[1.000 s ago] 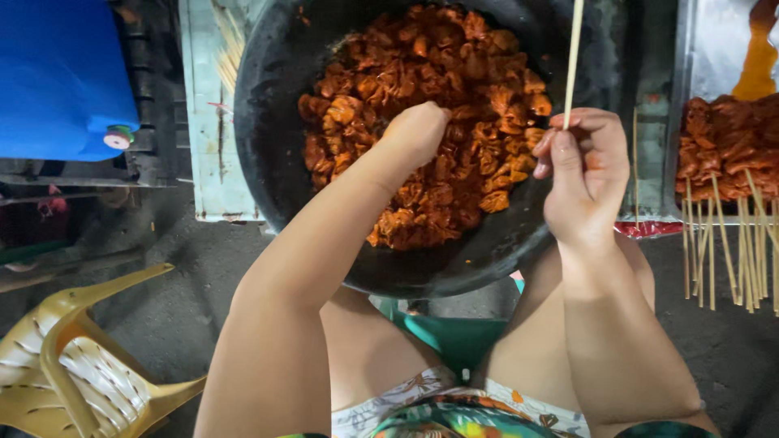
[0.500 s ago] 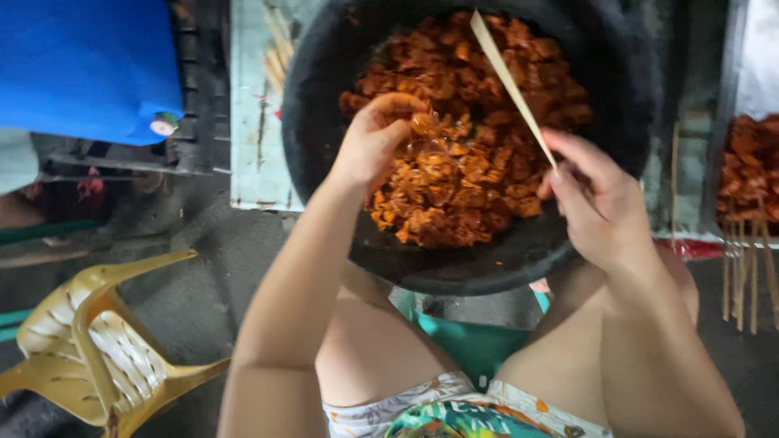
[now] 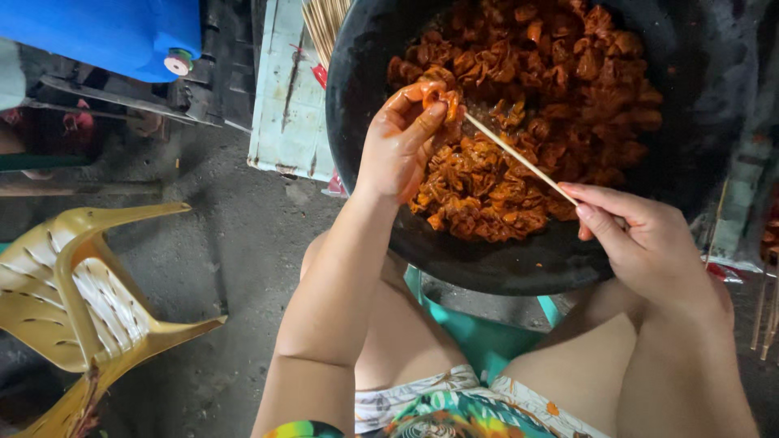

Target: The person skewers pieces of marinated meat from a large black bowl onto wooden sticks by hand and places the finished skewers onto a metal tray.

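**Informal outdoor food-preparation spot**

The setting was a makeshift street-side or backyard cooking area rather than a fitted kitchen. Evidence: a bare concrete floor [image 3: 219, 243]; a large black basin [image 3: 365, 146] of orange marinated meat [image 3: 552, 97]; bundled bamboo skewers [image 3: 324, 24]; an overturned yellow plastic chair [image 3: 73, 300]; a blue container [image 3: 105, 32]; a weathered pale board [image 3: 288, 105].

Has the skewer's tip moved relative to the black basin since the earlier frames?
Yes. The wooden skewer pointed up past the black basin's far rim; now it slants left over the meat, its tip at the piece pinched in the left hand.
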